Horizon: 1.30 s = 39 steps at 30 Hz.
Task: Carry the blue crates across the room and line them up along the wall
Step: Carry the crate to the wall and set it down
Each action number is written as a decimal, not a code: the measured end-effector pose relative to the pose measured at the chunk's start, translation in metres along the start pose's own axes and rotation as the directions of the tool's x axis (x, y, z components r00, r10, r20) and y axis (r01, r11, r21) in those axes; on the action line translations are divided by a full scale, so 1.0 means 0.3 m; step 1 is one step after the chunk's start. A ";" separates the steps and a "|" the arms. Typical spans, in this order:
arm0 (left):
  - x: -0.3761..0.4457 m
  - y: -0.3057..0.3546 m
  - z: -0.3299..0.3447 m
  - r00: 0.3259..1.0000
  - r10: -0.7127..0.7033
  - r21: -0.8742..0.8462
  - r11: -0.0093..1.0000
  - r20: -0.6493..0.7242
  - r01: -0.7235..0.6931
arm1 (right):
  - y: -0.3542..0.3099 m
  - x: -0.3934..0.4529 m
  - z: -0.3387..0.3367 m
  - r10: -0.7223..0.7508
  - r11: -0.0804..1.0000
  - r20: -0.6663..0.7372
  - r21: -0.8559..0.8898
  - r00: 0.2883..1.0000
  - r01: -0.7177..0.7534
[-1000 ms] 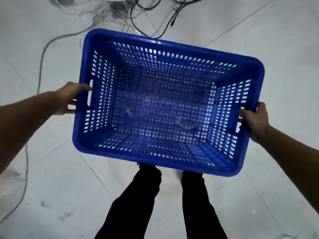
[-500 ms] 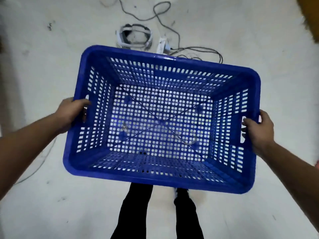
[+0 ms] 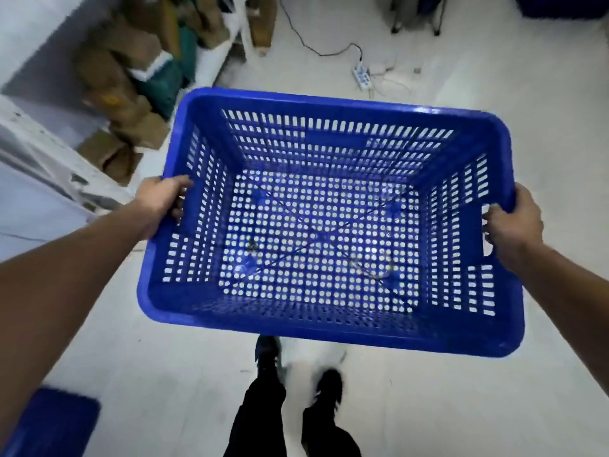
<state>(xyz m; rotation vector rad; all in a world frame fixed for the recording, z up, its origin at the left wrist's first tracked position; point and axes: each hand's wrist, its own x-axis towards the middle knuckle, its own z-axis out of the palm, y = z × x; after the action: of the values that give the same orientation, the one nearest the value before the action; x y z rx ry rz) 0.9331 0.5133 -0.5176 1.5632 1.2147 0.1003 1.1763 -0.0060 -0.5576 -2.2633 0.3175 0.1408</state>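
Both hands, left hand (image 3: pixel 161 201) and right hand (image 3: pixel 514 225), grip the blue crate (image 3: pixel 329 328) by its handles. Its bulk hides the floor; tripping on the power strip (image 3: pixel 362 75) cable seems possible.

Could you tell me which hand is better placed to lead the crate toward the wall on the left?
Left, probably. The left hand grips the blue crate on the side nearest the wall; the right hand holds the far end.

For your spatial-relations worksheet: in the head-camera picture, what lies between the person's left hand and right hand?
In the head view, the blue crate spans the whole stretch between the left hand and the right hand. Each hand grips a handle slot in one of its short end walls.
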 end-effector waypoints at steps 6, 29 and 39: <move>-0.274 -0.179 -0.484 0.977 -0.086 -0.126 0.990 -0.195 0.062 | -0.311 -0.104 0.212 -0.166 0.982 0.184 -0.055 0.969 0.179; -1.823 -1.561 -1.930 0.500 -0.428 -0.434 0.894 -0.752 0.112 | -0.922 -2.247 0.985 -0.580 0.662 0.752 0.212 0.313 0.719; -2.048 -1.926 -2.332 0.302 -0.631 -0.619 0.772 -0.715 0.149 | -1.043 -2.920 1.480 -0.587 0.539 0.804 0.298 0.097 0.788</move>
<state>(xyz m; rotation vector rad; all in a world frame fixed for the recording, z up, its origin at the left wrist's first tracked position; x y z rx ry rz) -0.1524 0.4716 -0.3724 0.6231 2.2359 0.9600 0.4209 0.6853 -0.4391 -1.9558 -1.4206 0.7810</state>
